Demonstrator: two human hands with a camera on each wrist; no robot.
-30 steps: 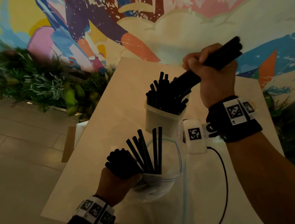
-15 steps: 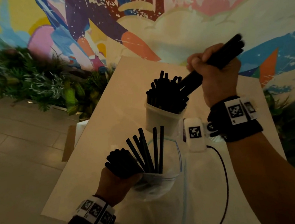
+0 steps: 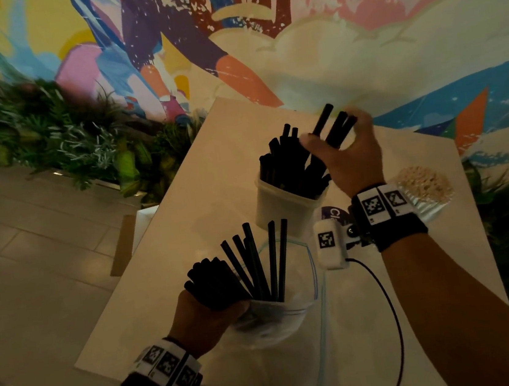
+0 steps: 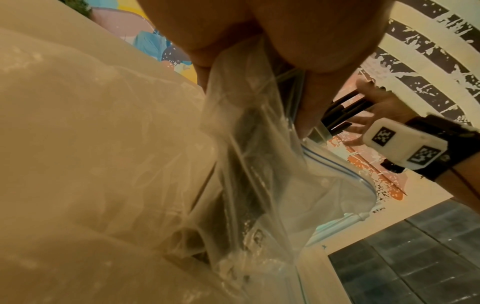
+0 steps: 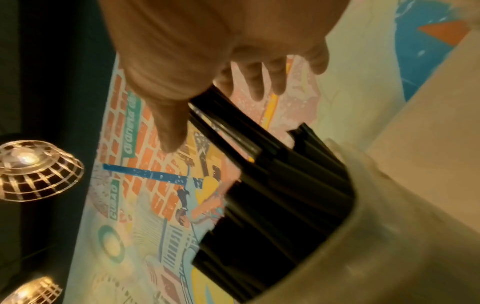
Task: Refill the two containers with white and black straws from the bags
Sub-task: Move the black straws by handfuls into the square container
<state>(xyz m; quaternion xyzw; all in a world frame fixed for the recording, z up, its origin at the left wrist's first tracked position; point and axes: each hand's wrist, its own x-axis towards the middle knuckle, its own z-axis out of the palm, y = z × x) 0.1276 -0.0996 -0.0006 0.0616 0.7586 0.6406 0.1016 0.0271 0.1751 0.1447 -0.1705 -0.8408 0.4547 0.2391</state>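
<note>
A white tub (image 3: 280, 208) stands mid-table, packed with black straws (image 3: 288, 163). Over its right rim my right hand (image 3: 330, 132) is spread, thumb and fingers straight, and a few straws lean loosely against the palm. The right wrist view shows those fingers (image 5: 259, 78) splayed above the straws (image 5: 272, 195) in the tub (image 5: 389, 236). Nearer to me, my left hand (image 3: 204, 317) grips a clear zip bag (image 3: 281, 317) round a bundle of black straws (image 3: 255, 263), which stick up out of its mouth. Seen from the left wrist, the bag (image 4: 259, 164) hangs crumpled under the palm.
The pale table (image 3: 187, 233) ends at a drop to the tiled floor on the left, with plants (image 3: 47, 138) beyond. A bag of pale round straw ends (image 3: 422, 185) lies right of my right wrist. A black cable (image 3: 388, 304) trails across the near table.
My right hand has lowered its fistful of black straws into the tub and spread its fingers off them. The left hand and bag have stayed put.
</note>
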